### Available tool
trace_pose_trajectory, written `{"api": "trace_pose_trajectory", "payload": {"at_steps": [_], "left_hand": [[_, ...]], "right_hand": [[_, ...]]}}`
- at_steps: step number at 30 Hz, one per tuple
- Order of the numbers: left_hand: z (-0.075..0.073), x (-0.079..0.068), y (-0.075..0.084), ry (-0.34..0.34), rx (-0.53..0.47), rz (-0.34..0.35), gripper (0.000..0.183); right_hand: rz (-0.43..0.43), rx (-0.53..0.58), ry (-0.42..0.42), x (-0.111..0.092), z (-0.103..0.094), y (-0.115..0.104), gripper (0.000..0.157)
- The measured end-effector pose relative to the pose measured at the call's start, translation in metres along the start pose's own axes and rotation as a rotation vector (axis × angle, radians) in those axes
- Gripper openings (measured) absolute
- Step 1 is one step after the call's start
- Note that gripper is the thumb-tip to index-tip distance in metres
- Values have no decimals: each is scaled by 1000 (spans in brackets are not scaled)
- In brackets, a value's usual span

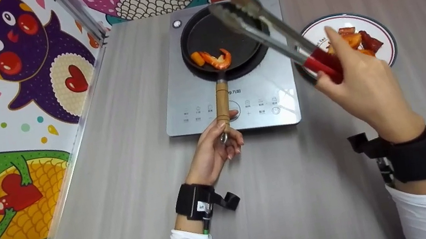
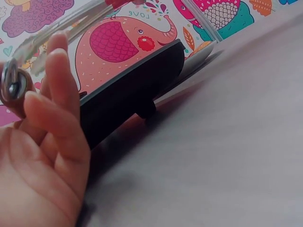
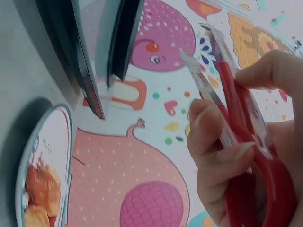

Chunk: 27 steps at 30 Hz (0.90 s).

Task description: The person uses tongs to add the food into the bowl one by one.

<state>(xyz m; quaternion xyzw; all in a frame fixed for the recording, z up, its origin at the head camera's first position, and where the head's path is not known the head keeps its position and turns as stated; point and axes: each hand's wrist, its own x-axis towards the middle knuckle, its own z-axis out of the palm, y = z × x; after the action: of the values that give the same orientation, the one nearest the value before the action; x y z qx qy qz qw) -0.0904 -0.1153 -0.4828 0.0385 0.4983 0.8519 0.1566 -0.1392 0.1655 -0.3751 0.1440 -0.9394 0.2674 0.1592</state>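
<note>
A black frying pan (image 1: 219,27) sits on the induction cooktop (image 1: 179,99), its wooden handle (image 1: 221,96) toward me. My left hand (image 1: 212,152) holds the handle's end with curled fingers; the left wrist view shows its metal hanging ring (image 2: 13,85). A curled shrimp (image 1: 222,62) and a small orange piece (image 1: 197,59) lie at the pan's near left. In my right hand (image 1: 376,87) are metal tongs with red grips (image 1: 323,64), raised with their tips apart above the pan's right part. Nothing shows between the tips. Fingers and thumb close round the grips in the right wrist view.
Right of the cooktop stands a white plate (image 1: 388,44) with a dark rim, bearing several orange and reddish-brown food pieces (image 1: 371,41). A metal frame edge (image 1: 70,173) and a cartoon-printed panel bound the grey table (image 1: 126,173) on the left; another printed panel stands behind.
</note>
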Motion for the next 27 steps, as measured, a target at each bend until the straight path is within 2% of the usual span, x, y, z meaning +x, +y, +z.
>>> {"api": "trace_pose_trajectory", "payload": {"at_steps": [8,15,21,27], "left_hand": [[0,0,-1,8,3,-1,52],[0,1,0,0,-1,-3,51],[0,2,2,-4,5,3,51],[0,2,1,-1,3,-4,51]], "right_hand": [[103,46,-22,2,-20,17,46],[214,47,68,-2,-35,33,45],[236,62,116,-4,-41,39,44],[270,65,105,-6,-44,45,45]]}}
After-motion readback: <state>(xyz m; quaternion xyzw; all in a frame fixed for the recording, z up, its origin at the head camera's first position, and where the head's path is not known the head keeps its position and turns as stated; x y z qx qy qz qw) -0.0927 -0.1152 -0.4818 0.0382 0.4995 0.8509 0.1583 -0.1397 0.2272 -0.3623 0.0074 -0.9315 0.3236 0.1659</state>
